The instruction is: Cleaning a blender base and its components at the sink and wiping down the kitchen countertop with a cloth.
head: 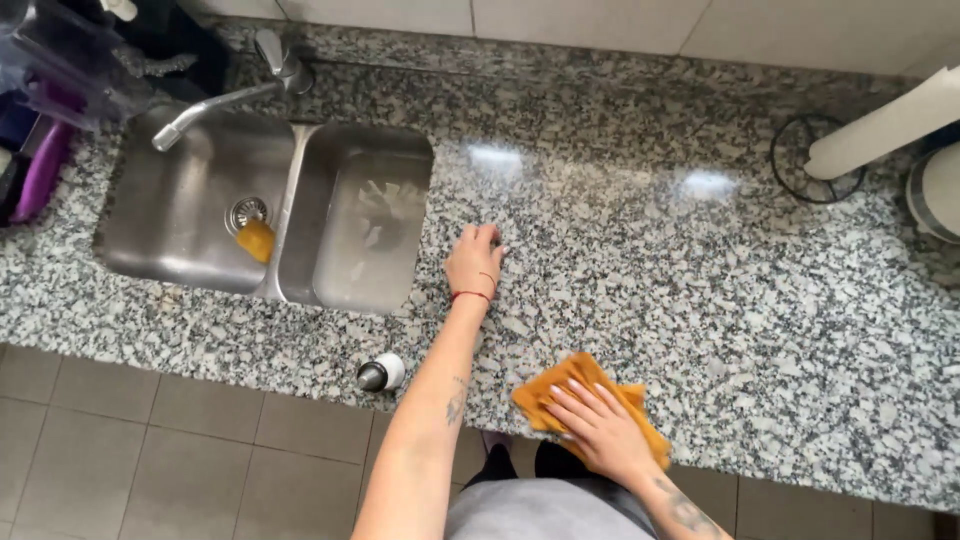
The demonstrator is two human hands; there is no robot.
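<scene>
Right hand (600, 425) lay flat w/ fingers spread, pressing an orange cloth (545, 392) onto the granite counter (700, 300) near its front edge; not gripping it, just palm down on top. Left hand (475, 262) was loosely curled, fingertips resting on the bare counter just right of the sink (200, 250), holding nothing. A red string sat around that wrist.

Head view, containers first: we counted 2 steel basins in the sink. The left basin had a drain w/ a small orange sponge-like piece (256, 240) lying just beside it. The right basin (365, 225) held nothing we could make out, only reflections. One faucet (215, 103) reached over the left basin from the back edge. A clear plastic container (60, 60) stood at far left w/ purple items next to it; contents too blurred to tell.

Other counts: 1 small white-and-dark bottle (381, 373) at the counter's front edge, left of our left forearm. 1 white roll (885, 125) leaning on a black wire holder (800, 165) at far right. 1 cloth, 2 hands.
</scene>
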